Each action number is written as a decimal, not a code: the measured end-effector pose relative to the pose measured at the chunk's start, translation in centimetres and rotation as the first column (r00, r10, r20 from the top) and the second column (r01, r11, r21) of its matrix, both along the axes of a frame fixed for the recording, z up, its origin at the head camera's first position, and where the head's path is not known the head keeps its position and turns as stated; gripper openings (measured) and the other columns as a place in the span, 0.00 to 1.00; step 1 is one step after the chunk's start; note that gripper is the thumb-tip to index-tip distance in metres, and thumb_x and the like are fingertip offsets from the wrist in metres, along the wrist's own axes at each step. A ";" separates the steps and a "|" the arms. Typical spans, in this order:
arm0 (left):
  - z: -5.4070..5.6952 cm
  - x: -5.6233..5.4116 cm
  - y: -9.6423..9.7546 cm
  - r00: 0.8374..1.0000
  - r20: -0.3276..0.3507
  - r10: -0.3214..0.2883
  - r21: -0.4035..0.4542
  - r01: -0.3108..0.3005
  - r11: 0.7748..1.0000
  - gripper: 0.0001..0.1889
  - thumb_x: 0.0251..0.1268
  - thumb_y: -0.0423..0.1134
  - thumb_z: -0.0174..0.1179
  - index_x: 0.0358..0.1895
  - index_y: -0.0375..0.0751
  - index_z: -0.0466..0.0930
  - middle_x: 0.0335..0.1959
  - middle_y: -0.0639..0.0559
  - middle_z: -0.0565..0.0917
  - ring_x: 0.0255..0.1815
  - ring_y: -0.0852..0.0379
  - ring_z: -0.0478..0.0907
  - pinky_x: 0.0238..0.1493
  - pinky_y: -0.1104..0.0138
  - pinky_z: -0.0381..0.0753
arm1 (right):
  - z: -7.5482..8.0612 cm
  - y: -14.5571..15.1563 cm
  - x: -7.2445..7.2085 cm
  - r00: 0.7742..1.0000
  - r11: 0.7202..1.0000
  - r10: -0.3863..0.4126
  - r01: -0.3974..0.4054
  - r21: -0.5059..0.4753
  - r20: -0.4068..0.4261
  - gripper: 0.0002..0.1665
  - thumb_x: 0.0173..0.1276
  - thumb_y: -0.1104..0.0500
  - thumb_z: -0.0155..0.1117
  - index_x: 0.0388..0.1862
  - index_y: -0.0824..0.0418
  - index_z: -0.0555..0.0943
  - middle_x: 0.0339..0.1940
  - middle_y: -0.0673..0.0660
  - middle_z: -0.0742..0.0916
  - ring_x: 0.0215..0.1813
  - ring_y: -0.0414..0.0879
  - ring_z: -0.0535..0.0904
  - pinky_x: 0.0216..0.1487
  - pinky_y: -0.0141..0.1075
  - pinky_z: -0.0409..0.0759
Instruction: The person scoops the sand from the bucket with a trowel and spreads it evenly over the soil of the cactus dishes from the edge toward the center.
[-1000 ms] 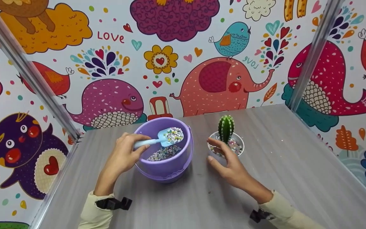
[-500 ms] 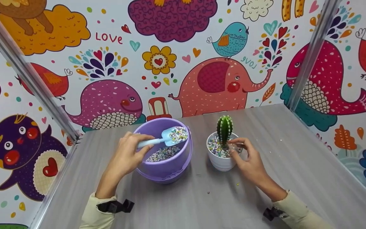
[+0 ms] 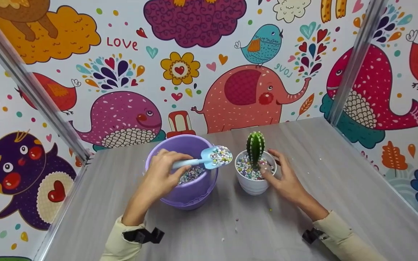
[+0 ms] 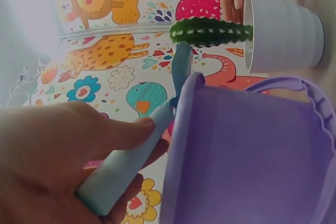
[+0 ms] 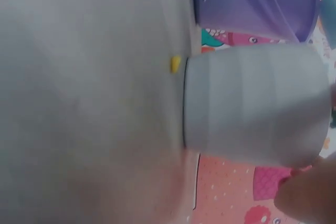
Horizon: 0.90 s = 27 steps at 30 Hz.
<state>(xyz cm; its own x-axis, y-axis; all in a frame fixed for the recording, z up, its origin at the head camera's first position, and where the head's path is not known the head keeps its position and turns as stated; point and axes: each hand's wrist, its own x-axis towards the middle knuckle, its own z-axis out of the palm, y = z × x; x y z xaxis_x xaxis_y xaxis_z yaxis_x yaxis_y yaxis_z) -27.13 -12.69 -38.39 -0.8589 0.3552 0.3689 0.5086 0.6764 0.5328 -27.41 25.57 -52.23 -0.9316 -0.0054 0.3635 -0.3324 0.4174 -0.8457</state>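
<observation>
In the head view my left hand grips the handle of a light-blue toy shovel. The shovel's scoop, heaped with small multicoloured pebbles, is over the right rim of a purple bucket. More pebbles lie inside the bucket. To its right stands a white flower pot with a green cactus upright among pebbles. My right hand holds the pot's right rim, thumb over the pebbles and fingers at the outer side. In the left wrist view the scoop appears edge-on.
Loose pebbles are scattered on the grey wooden table, one yellow pebble close by the pot's base. Behind the table rises a cartoon-printed wall, with metal posts at its corners.
My left hand has moved right, carrying the loaded shovel from above the bucket to past its rim. My right hand has gone from the pot's left side to its right rim.
</observation>
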 end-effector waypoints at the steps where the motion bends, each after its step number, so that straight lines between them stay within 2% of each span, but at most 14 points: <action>1: 0.0 0.0 0.2 1.000 0.002 -0.005 -0.002 0.005 1.000 0.11 0.69 0.36 0.75 0.52 0.47 0.94 0.49 0.53 0.94 0.51 0.52 0.76 0.59 0.53 0.70 | -0.1 0.2 -0.1 1.000 1.000 0.017 -0.018 0.009 0.024 0.47 0.76 0.48 0.72 0.86 0.51 0.60 0.86 0.59 0.67 0.86 0.63 0.62 0.83 0.69 0.56; 8: 0.0 -0.2 1.7 0.998 0.001 -0.055 -0.017 0.055 0.998 0.11 0.69 0.35 0.74 0.52 0.46 0.94 0.49 0.52 0.94 0.50 0.53 0.75 0.59 0.54 0.68 | -0.6 1.2 -0.4 0.984 0.989 0.139 -0.144 0.036 0.113 0.61 0.70 0.45 0.76 0.91 0.46 0.48 0.91 0.59 0.57 0.91 0.63 0.49 0.83 0.76 0.47; 11: -0.1 -0.3 2.2 0.998 0.000 -0.061 -0.030 0.061 0.998 0.10 0.69 0.36 0.74 0.52 0.47 0.94 0.48 0.52 0.93 0.51 0.53 0.75 0.57 0.55 0.67 | -0.7 1.3 -0.2 0.978 0.987 0.149 -0.157 0.044 0.144 0.67 0.65 0.43 0.80 0.91 0.41 0.46 0.92 0.55 0.56 0.92 0.64 0.48 0.82 0.77 0.46; 14: -0.2 -0.3 2.7 0.998 -0.009 -0.057 -0.047 0.056 0.997 0.10 0.70 0.36 0.74 0.51 0.47 0.94 0.47 0.52 0.92 0.51 0.52 0.75 0.55 0.57 0.67 | -0.7 1.0 0.1 0.981 0.990 0.128 -0.135 0.043 0.149 0.71 0.61 0.42 0.84 0.91 0.41 0.46 0.92 0.56 0.56 0.91 0.64 0.50 0.82 0.77 0.48; 22: -0.3 -0.4 3.7 0.997 -0.051 -0.051 -0.071 0.048 0.996 0.10 0.69 0.36 0.74 0.50 0.45 0.94 0.45 0.50 0.91 0.49 0.51 0.73 0.55 0.56 0.66 | -0.6 -0.7 0.8 0.991 0.993 -0.039 0.024 0.115 0.130 0.80 0.53 0.34 0.88 0.92 0.50 0.46 0.89 0.63 0.58 0.89 0.65 0.55 0.81 0.74 0.58; 27: 0.0 -0.3 4.2 0.996 -0.076 -0.046 -0.099 0.038 0.994 0.09 0.68 0.35 0.75 0.49 0.44 0.94 0.44 0.49 0.91 0.48 0.49 0.74 0.52 0.56 0.65 | -0.6 -0.6 0.9 0.992 0.990 -0.049 0.033 0.138 0.116 0.81 0.53 0.34 0.87 0.91 0.52 0.45 0.88 0.63 0.58 0.88 0.65 0.57 0.81 0.73 0.60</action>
